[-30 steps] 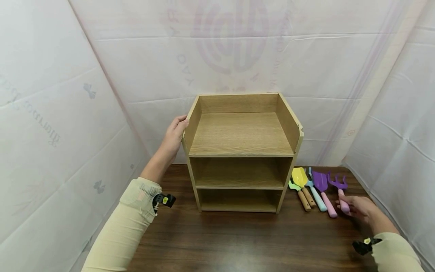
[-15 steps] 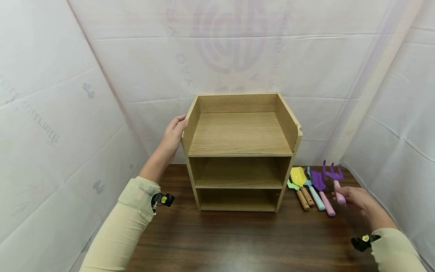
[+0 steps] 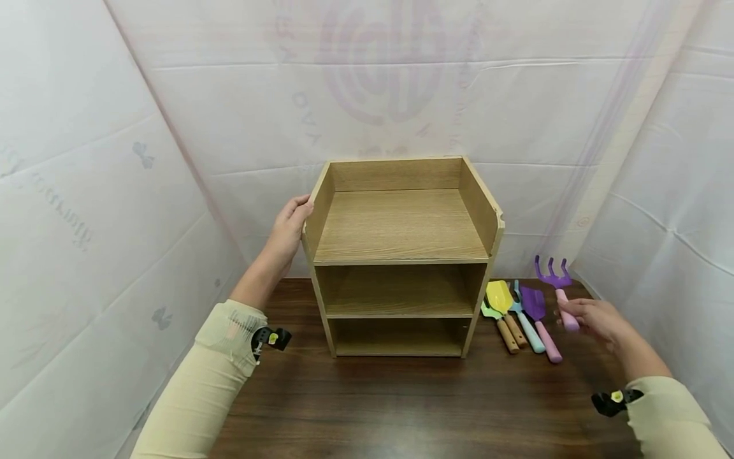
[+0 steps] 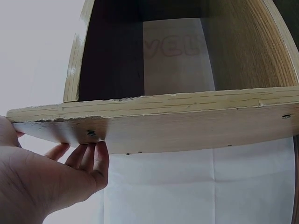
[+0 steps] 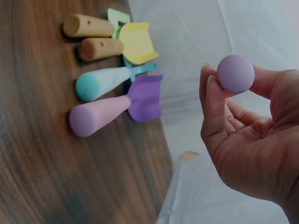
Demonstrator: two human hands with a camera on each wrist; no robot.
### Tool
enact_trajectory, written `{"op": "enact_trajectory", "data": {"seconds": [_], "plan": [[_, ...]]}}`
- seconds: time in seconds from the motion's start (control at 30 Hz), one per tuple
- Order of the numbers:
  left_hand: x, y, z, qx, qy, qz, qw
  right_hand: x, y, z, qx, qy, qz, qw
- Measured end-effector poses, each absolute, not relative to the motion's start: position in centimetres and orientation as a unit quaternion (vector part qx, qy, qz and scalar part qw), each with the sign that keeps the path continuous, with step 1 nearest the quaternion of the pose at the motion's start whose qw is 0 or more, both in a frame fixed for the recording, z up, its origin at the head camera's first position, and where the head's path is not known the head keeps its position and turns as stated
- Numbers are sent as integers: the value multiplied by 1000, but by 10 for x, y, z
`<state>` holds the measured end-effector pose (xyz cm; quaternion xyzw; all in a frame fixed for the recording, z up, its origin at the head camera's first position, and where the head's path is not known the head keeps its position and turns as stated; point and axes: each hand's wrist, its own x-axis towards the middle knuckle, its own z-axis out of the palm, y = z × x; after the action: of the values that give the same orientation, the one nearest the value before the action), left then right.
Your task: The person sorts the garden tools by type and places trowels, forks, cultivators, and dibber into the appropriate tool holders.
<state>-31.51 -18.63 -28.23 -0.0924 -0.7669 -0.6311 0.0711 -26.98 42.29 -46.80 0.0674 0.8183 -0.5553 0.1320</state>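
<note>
My right hand (image 3: 593,322) pinches the pink handle of a small purple hand rake (image 3: 554,278), held up off the table with its tines pointing away. In the right wrist view only the rounded handle end (image 5: 235,73) shows between thumb and fingers. At the left, my left hand (image 3: 288,229) grips the upper side panel of a wooden shelf unit (image 3: 401,223). The left wrist view shows the fingers (image 4: 86,158) against the panel's outer face. Beside the shelf lie a purple shovel (image 3: 533,304) with a pink handle and a yellow shovel (image 3: 499,296) with a wooden handle.
A light blue tool (image 3: 532,331) and a green-headed fork (image 3: 504,331) with a wooden handle lie among the shovels, partly overlapped. The dark wooden table (image 3: 367,408) extends in front of the shelf. White sheeting (image 3: 229,115) encloses the back and sides.
My right hand has raised the purple hand rake from the table and moved it forward and slightly left. The left hand keeps its hold on the shelf unit. The head view has shifted slightly.
</note>
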Motion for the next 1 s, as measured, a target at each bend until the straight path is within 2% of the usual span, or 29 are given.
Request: {"op": "enact_trajectory", "data": {"seconds": [1.0], "plan": [[-314, -192, -283, -94, -763, -635, 77, -268, 366, -389, -12, 827, -554, 93]]}}
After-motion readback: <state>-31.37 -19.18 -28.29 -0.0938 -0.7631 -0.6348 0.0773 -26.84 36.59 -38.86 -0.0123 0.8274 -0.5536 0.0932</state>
